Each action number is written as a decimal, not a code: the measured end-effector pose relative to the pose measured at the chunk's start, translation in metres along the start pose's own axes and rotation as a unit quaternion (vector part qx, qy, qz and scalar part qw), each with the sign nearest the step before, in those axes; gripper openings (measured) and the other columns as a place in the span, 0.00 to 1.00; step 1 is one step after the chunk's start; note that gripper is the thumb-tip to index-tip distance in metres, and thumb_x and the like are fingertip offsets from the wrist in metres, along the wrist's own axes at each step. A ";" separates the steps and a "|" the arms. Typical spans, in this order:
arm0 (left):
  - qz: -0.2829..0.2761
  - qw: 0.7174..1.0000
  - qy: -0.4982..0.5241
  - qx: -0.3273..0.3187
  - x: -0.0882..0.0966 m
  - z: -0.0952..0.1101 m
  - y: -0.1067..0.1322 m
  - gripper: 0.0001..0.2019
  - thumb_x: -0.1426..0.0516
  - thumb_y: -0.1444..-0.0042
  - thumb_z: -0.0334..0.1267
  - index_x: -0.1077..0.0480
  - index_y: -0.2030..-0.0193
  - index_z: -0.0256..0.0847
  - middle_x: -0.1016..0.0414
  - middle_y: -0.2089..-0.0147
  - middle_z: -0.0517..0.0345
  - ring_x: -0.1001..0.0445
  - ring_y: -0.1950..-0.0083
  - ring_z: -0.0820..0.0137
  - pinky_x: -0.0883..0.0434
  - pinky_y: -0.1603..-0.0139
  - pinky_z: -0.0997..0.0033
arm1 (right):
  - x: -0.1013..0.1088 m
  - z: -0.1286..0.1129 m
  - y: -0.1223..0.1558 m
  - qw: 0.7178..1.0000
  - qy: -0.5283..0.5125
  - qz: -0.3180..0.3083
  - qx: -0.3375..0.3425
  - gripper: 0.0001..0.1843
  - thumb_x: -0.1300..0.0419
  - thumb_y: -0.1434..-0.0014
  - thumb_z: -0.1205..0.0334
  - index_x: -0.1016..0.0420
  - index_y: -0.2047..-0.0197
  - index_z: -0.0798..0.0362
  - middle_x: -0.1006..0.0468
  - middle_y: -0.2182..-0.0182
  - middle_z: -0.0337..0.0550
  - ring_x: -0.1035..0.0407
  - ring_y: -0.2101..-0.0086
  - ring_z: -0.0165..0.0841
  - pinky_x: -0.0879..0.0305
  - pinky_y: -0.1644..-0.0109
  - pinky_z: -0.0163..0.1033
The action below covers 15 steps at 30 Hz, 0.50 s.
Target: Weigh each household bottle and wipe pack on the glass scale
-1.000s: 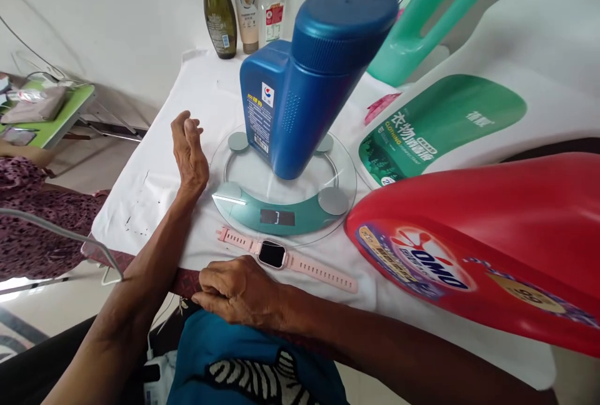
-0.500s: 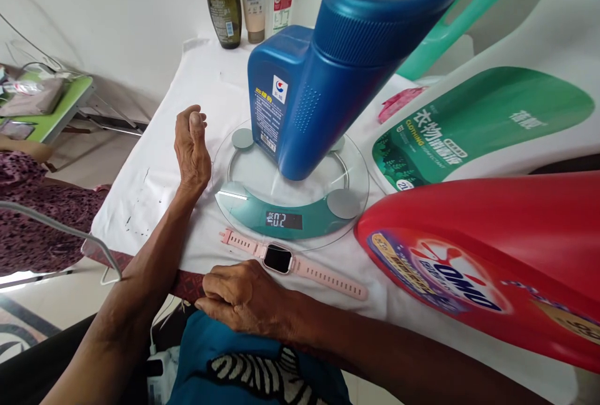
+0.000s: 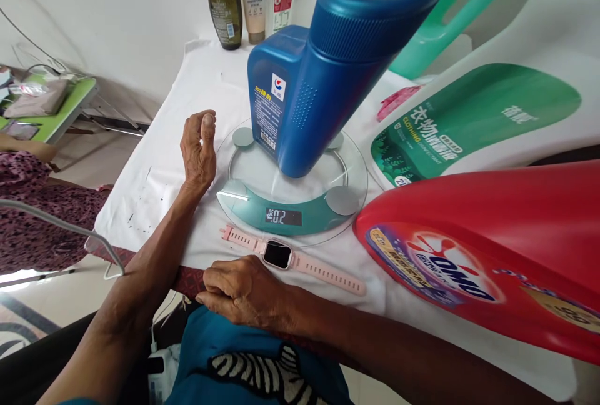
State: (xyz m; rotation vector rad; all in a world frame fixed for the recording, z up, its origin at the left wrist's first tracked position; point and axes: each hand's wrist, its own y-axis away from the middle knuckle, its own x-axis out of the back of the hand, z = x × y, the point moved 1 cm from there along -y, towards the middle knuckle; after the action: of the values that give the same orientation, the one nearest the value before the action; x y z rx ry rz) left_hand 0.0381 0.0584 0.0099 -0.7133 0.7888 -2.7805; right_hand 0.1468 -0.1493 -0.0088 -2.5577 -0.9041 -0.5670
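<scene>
A blue bottle with a ribbed cap (image 3: 375, 11) stands upright on the round glass scale (image 3: 319, 211), whose lit display faces me. My left hand (image 3: 199, 152) rests on the white cloth just left of the scale, thumb up, its fingers loosely bent and nothing in them. At the table's near edge lies my right hand (image 3: 244, 292), its fingers curled into a loose fist with nothing showing in it. A pink-strapped smartwatch (image 3: 277, 254) lies flat between the scale and my right hand. Neither hand touches the bottle.
To the right lie a red OMO bottle (image 3: 469, 242) and a white bottle with a green label (image 3: 469, 124). Several bottles, one dark green (image 3: 225, 5), stand at the back. A person in a patterned garment (image 3: 47, 224) is at the left, near a green table (image 3: 70, 105).
The view has shifted slightly. My left hand has moved a little to the right, nearer the scale. My right hand, the bottle and the watch stay where they were.
</scene>
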 end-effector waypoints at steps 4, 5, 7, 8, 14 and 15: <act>-0.024 1.000 0.015 -0.007 0.001 0.007 0.000 0.29 0.49 0.32 0.70 0.25 0.48 0.48 0.21 0.47 0.49 0.21 0.46 0.58 0.25 0.42 0.51 | -0.001 0.000 -0.001 1.000 -0.001 -0.001 -0.004 0.19 0.37 0.29 0.57 0.37 0.71 0.51 0.29 0.72 0.33 0.41 0.72 0.26 0.50 0.68 0.35; -0.031 0.999 0.019 -0.008 0.002 0.011 0.001 0.29 0.48 0.33 0.71 0.25 0.47 0.48 0.21 0.46 0.49 0.21 0.45 0.57 0.25 0.41 0.51 | -0.001 0.000 -0.001 1.000 0.002 0.000 -0.005 0.19 0.36 0.30 0.56 0.36 0.70 0.51 0.29 0.72 0.33 0.40 0.72 0.26 0.50 0.68 0.35; -0.045 0.999 0.025 -0.014 0.002 0.022 0.002 0.31 0.46 0.34 0.71 0.28 0.42 0.47 0.21 0.43 0.47 0.21 0.42 0.56 0.26 0.40 0.50 | -0.002 0.000 -0.001 1.000 0.004 0.005 -0.009 0.19 0.35 0.31 0.56 0.35 0.70 0.51 0.28 0.72 0.33 0.39 0.72 0.26 0.50 0.68 0.35; -0.057 0.998 0.024 -0.020 0.002 0.030 0.002 0.33 0.45 0.35 0.71 0.30 0.39 0.47 0.22 0.42 0.46 0.22 0.41 0.55 0.27 0.39 0.49 | -0.002 0.000 -0.001 1.000 0.003 0.006 -0.011 0.19 0.34 0.31 0.55 0.35 0.70 0.51 0.27 0.72 0.33 0.39 0.72 0.26 0.50 0.68 0.35; -0.124 0.991 -0.020 -0.054 -0.005 0.096 0.011 0.55 0.31 0.49 0.70 0.48 0.22 0.50 0.37 0.27 0.35 0.32 0.28 0.43 0.31 0.32 0.37 | -0.004 0.001 0.000 0.999 -0.016 -0.010 -0.036 0.18 0.36 0.32 0.54 0.32 0.70 0.53 0.25 0.72 0.34 0.36 0.72 0.25 0.50 0.69 0.35; -0.117 0.991 -0.023 -0.067 -0.006 0.108 0.012 0.56 0.31 0.50 0.69 0.49 0.21 0.52 0.40 0.25 0.36 0.35 0.26 0.42 0.33 0.31 0.35 | -0.005 0.001 0.000 0.999 -0.015 -0.015 -0.038 0.18 0.36 0.32 0.54 0.32 0.70 0.53 0.25 0.72 0.33 0.37 0.72 0.25 0.50 0.69 0.35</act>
State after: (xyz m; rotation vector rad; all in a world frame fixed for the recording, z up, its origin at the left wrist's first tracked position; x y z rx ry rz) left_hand 0.0964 0.0014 0.0814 -0.9475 0.9477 -2.9232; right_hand 0.1435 -0.1514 -0.0121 -2.6312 -0.9490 -0.5833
